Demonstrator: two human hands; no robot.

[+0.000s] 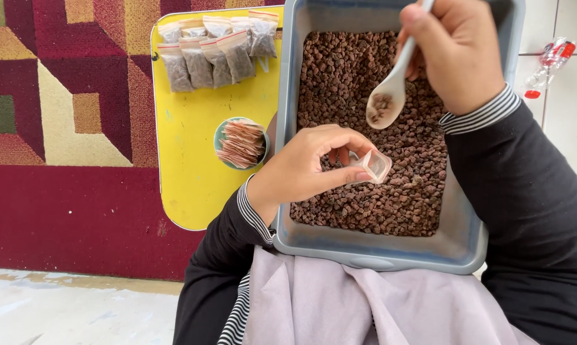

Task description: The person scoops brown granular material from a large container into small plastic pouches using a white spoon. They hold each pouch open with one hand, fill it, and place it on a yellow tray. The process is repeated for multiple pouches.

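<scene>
Head view, looking down onto the lap: a grey plastic tub (462, 246) rests across the person's knees on a mauve cloth (339, 306), filled with small brown pellets (352, 83). The left hand (301, 167) has its fingers closed in a pinch on a small clear zip pouch (373, 165), thumb and forefinger pressing the sides so the mouth gapes open, facing toward the right hand. The pouch hangs just above the pellet bed, near the tub's middle. The right hand (458, 51) has its fingers closed around the handle of a pale plastic spoon (387, 99), bowl lowermost, carrying a modest load of pellets; the bowl sits just above and beside the pouch mouth, not yet touching it. To the left, on a yellow tray (192, 191) lying on a patterned red rug (64, 96), filled pouches (215, 51) lie in overlapping rows, and a small round dish (224, 131) holds a stack of flat empty pouches (242, 144). Assessment: the pour should go well if the pouch mouth is held squeezed wide and tilted up to meet the spoon tip, the narrow end of the bowl is set inside the opening before tipping, and the work is kept over the tub so strays fall back into the bed. The load looks small enough for one pouch; an overfilled spoon would likely spill at the lip.
</scene>
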